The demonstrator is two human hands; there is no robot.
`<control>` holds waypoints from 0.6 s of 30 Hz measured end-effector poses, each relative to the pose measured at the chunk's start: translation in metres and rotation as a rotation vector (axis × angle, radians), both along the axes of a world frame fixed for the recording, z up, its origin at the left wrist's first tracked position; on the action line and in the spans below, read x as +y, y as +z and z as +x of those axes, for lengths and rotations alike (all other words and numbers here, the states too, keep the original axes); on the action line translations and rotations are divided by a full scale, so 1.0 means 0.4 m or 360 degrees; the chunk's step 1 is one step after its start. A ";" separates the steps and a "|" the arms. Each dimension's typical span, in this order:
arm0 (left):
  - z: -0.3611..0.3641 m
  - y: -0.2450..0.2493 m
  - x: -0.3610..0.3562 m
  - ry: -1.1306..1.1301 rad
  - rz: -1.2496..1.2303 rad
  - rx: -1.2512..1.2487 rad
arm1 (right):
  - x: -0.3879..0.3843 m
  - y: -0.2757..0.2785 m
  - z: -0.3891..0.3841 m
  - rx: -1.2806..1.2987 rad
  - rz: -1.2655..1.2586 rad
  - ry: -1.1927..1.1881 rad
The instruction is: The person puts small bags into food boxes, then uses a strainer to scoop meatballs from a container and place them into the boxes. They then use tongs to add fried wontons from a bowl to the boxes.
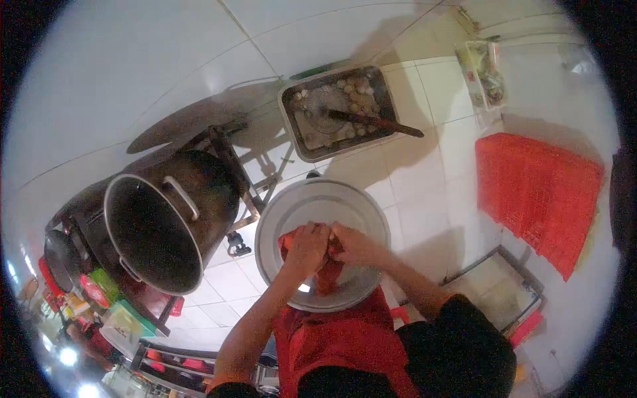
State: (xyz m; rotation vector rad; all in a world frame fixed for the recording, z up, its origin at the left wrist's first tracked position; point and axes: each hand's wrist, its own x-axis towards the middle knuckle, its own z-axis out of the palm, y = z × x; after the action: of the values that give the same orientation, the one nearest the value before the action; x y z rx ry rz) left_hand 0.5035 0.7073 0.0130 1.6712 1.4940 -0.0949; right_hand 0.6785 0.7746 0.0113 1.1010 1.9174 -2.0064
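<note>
Red cloth (334, 257) sits bunched in the round metal basin (325, 192), directly under and between the hands, showing past the left one toward the basin's left rim; long axis can't be told under the fingers. Left hand (309, 249) lies over it, right hand (357, 245) curls against its right side, both about equally near; fingertips hidden, can't tell if either pinches. Pan (290, 126) on tiles beyond the far rim, big pot (154, 235) off the left rim.
</note>
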 end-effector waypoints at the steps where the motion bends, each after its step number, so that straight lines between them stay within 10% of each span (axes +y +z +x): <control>1: -0.003 -0.004 -0.023 0.0070 0.0134 -0.0138 | 0.032 -0.003 0.006 -0.0003 -0.0010 0.0000; 4: -0.009 -0.009 -0.079 0.0164 0.0257 -0.0209 | 0.208 -0.158 0.056 -0.0152 0.0181 0.0224; 5: -0.014 -0.013 -0.096 0.0188 0.0249 -0.0140 | 0.237 -0.373 0.149 0.0025 0.1373 -0.0115; 6: -0.022 -0.003 -0.107 0.0182 0.0233 -0.0135 | 0.368 -0.328 0.132 -0.0546 0.1047 -0.0116; 10: -0.058 0.004 -0.150 0.0278 0.0050 0.0010 | 0.597 -0.585 0.293 -0.1360 0.1916 0.0249; 14: -0.078 0.011 -0.162 0.0518 -0.0138 0.0063 | 0.610 -0.688 0.346 -0.1558 0.1174 0.0272; 16: -0.089 0.023 -0.155 0.0537 -0.0160 0.0087 | 0.594 -0.656 0.359 -0.0757 0.0936 0.0534; 18: -0.091 0.028 -0.146 0.0559 -0.0161 0.0093 | 0.534 -0.622 0.365 -0.0829 0.0996 0.0538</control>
State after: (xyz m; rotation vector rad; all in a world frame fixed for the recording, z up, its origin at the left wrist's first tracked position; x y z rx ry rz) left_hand 0.4672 0.6488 0.0241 1.3153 1.7747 -0.0277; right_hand 0.8245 0.9882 -0.2374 1.1565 2.2626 -0.8433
